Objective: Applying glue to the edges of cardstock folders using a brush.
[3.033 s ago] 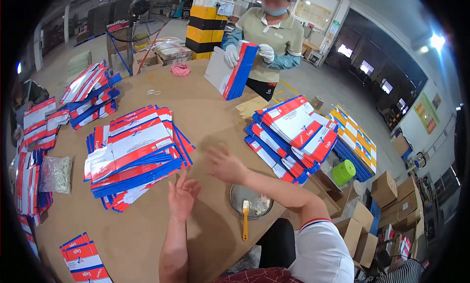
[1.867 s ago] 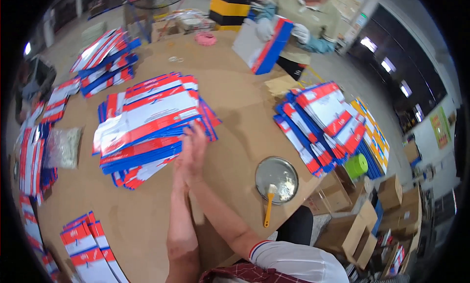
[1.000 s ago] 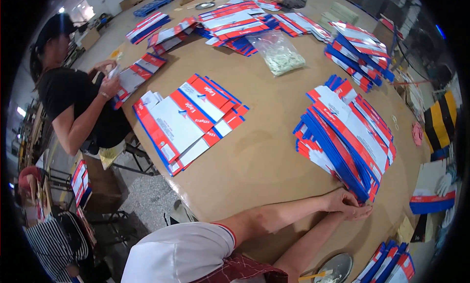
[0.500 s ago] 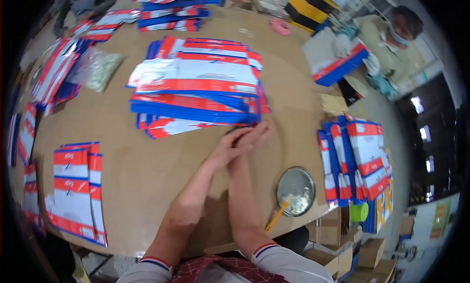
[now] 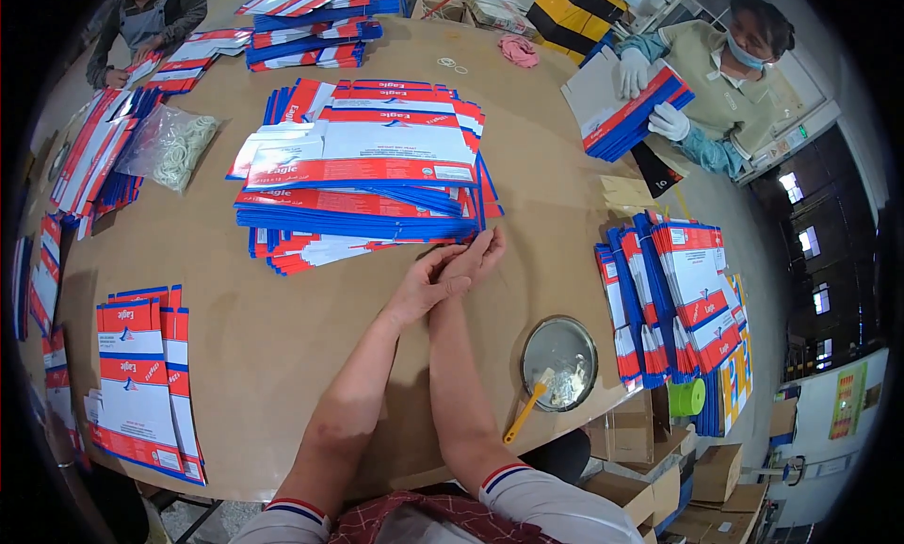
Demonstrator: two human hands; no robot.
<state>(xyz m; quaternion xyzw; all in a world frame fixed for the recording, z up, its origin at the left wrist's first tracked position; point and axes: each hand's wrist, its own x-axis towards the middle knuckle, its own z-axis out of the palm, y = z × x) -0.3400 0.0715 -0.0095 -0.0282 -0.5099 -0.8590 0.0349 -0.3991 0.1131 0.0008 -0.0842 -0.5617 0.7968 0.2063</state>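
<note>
My left hand (image 5: 421, 288) is closed across the base of my right hand, its thumb lying over the wrist. My right hand (image 5: 482, 255) reaches a little farther, palm turned partly up, its fingers loosely bent and apart with nothing visible in them. Just beyond both hands lies a big pile of flattened red, white and blue cartons (image 5: 377, 148), its near edges stacked in blue layers. The right fingertips are close to the pile's near right corner; whether they touch it I cannot tell.
A round metal dish (image 5: 539, 356) of whitish paste holds a yellow-handled brush (image 5: 525, 407). More carton stacks stand left (image 5: 141, 384) and right (image 5: 687, 290). A bag of rubber bands (image 5: 179, 148) lies far left. Across the table, a gloved person holds cartons (image 5: 636, 115); another person works far left.
The view has shifted slightly. My hands stay together near the pile's corner, the right fingers now more bent and turned up. The gloved person has a hand against the cartons' lower side.
</note>
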